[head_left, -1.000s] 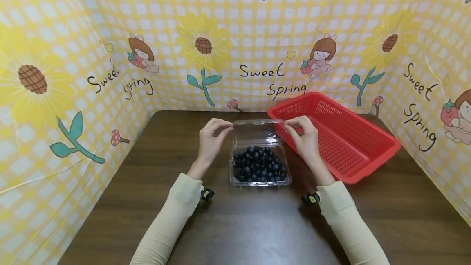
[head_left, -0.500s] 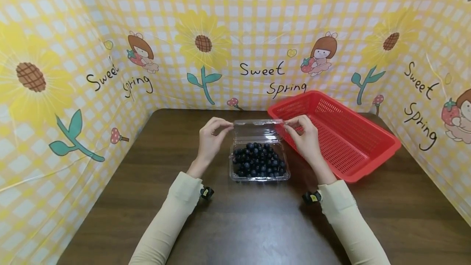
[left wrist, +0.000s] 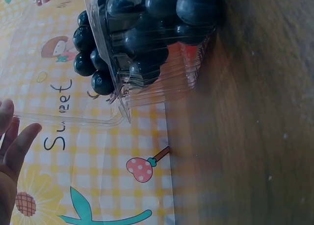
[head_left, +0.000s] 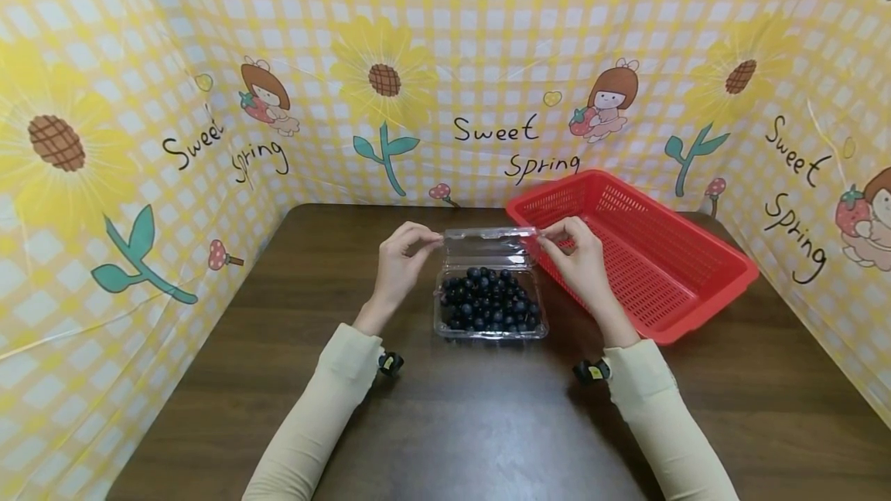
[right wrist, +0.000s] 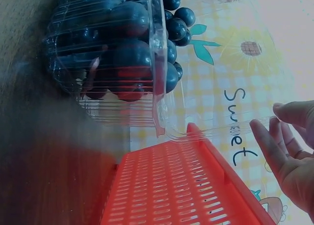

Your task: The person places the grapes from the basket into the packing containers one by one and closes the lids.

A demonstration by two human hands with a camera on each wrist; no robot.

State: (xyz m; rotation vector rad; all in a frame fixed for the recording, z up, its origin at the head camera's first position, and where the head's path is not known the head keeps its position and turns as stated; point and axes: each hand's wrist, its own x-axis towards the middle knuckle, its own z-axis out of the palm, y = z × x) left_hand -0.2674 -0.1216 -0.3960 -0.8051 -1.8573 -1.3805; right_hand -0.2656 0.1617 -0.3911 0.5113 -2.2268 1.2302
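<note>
A clear plastic clamshell box (head_left: 445, 331) full of blueberries (head_left: 487, 301) sits on the table, its hinged lid (head_left: 489, 235) raised at the back. My left hand (head_left: 402, 261) pinches the lid's upper left corner between thumb and fingers. At the upper right corner my right hand (head_left: 578, 257) pinches the lid the same way. The left wrist view has the left fingers (left wrist: 22, 141) at the lid's edge and the berries heaped above the rim. In the right wrist view the right fingers (right wrist: 274, 137) hold the other corner of the see-through lid.
A red perforated plastic basket (head_left: 703, 323) stands at an angle behind and beside my right hand, close to the box. Yellow checked cloth (head_left: 445, 45) with flower prints walls the brown wooden table (head_left: 480, 424) at the back and both sides.
Both hands keep their pinch on the lid, which stays raised. In the head view, the box's front edge and the berries appear slightly higher than before; the lid's top edge appears slightly lower.
</note>
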